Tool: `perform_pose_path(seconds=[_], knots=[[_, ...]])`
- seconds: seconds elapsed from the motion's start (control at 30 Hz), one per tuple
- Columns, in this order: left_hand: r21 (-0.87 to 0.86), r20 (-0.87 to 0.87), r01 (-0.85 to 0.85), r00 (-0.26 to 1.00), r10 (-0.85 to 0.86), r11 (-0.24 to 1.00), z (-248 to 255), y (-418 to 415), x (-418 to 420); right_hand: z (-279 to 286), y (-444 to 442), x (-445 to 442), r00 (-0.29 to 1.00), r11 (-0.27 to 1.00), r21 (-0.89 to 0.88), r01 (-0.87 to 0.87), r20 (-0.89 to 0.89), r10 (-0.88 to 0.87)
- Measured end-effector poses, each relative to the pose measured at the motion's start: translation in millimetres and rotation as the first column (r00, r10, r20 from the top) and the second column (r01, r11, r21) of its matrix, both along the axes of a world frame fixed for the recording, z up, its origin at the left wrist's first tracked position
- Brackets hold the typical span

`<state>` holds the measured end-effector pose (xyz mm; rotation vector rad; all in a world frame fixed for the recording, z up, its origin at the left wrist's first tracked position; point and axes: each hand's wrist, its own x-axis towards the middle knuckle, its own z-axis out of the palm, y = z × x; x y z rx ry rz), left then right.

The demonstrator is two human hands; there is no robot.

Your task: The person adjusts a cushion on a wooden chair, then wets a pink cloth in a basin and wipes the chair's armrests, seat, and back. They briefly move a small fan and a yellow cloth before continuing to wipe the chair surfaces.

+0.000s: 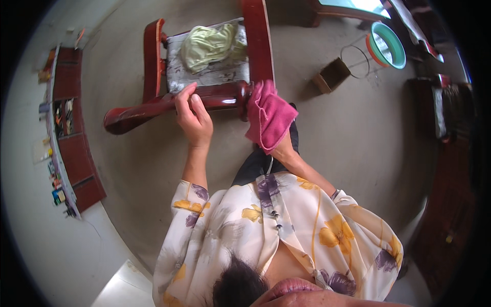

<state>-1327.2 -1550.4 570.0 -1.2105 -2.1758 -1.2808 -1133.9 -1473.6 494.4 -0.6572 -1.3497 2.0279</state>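
Observation:
A dark red wooden armchair point(260, 42) stands before me, its worn, pale seat partly covered by a crumpled light green cloth point(207, 46). My left hand point(194, 119) rests at the chair's near wooden armrest point(142, 113), fingers bent over its upper edge and thumb raised. A folded pink cloth point(270, 119) covers most of my right hand point(282, 147), which presses it near the joint of the armrest and the broad red board. The fingers of that hand are mostly hidden by the cloth.
An open cardboard box point(333, 76) and a green basin point(388, 45) are on the floor at the upper right, near a thin wire hoop point(355, 61). Along the left wall runs a red cabinet point(74, 157) with small items on top. Dark red furniture point(441, 215) stands at right.

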Motion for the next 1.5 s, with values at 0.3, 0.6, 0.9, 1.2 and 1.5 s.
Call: perform_pose_path(seconds=[0.3,0.6,0.9,1.2,1.5], knots=[[-0.245,-0.085,0.095,0.989,-0.119,0.965,19.1,-30.4,64.1,54.4,55.0,-113.3,0.844,0.318,0.784,-0.532,0.522,0.124],[-0.267,-0.086,0.013,0.996,-0.038,0.964,10.6,-26.0,7.7,71.8,67.7,-124.2,0.802,0.088,0.814,-0.574,0.538,0.26],[-0.448,-0.113,0.011,0.991,-0.069,0.894,17.5,-42.2,-31.7,94.5,53.7,-115.5,0.683,0.158,0.668,-0.728,0.685,0.252],[-0.361,-0.143,-0.04,0.99,-0.013,0.932,28.1,-92.8,-123.7,97.9,9.2,-223.7,0.591,0.235,0.556,-0.797,0.639,0.492],[-0.265,-0.218,-0.382,0.918,0.331,0.885,-23.2,-230.6,-263.8,87.6,-130.4,-427.1,0.49,-0.105,0.58,-0.808,0.76,0.427]])
